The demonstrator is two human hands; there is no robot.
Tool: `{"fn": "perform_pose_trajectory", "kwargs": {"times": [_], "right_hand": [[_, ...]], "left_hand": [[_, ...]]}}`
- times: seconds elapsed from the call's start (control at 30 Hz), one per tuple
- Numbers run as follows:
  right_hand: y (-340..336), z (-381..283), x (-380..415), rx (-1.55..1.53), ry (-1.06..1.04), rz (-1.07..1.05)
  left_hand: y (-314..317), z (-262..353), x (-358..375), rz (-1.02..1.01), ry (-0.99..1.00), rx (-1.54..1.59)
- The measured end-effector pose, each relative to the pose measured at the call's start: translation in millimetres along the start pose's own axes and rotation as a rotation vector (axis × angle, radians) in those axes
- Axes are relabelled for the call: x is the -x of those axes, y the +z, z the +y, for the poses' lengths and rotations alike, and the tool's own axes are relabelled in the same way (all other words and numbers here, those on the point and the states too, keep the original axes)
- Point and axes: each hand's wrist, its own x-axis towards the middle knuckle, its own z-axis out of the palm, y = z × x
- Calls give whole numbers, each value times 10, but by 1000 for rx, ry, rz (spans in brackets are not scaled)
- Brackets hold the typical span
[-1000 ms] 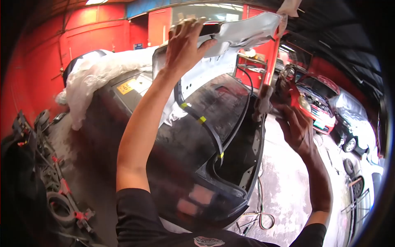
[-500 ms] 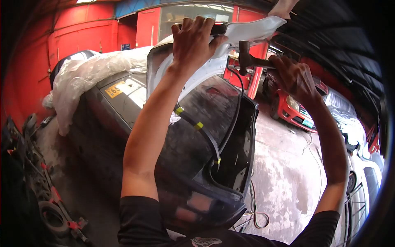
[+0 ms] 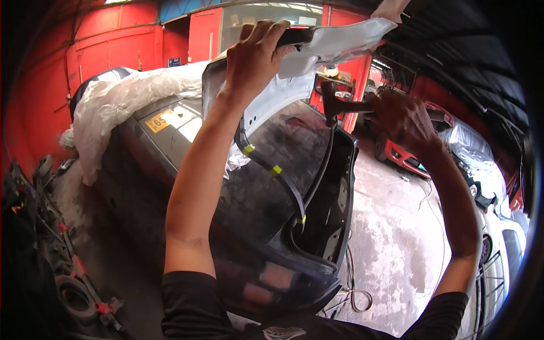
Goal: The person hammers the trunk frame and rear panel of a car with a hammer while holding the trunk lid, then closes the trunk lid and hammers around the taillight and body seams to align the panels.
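Note:
A light grey metal car panel point(image 3: 340, 45) is held up over a dark car body point(image 3: 249, 215). My left hand point(image 3: 254, 59) has its fingers wrapped over the panel's upper edge, beside a black piece point(image 3: 296, 36) there. Below and right of the panel, my right hand point(image 3: 399, 116) grips the handle of a hammer point(image 3: 331, 105), whose head stands a little apart from the panel. Another person's hand point(image 3: 391, 9) is at the panel's far right end. A black strip with yellow tape marks point(image 3: 276, 170) hangs down over the car body.
Clear plastic sheeting point(image 3: 122, 107) covers the car's left side. A red car point(image 3: 405, 156) stands at the right, with a light-coloured car point(image 3: 510, 243) nearer. Loose parts and a wheel point(image 3: 76, 296) lie at the lower left. Thin cables point(image 3: 360, 300) lie on the floor.
My right hand and the hammer have moved down and slightly left, away from the panel. My left hand has shifted slightly left. The panel's angle has changed a little.

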Motion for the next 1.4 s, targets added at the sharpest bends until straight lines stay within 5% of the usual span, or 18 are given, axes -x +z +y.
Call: {"fn": "perform_pose_trajectory", "kwargs": {"times": [0.33, 0.93, 1.4], "right_hand": [[-79, -43, 2, 66, 31, -27], [-151, -5, 88, 89, 49, -56], [-192, 52, 133, 145, 46, -123]], "left_hand": [[18, -43, 0, 28, -9, 14], [-297, -312, -56, -276, -93, 378], [-239, -209, -12, -197, -130, 228]]}}
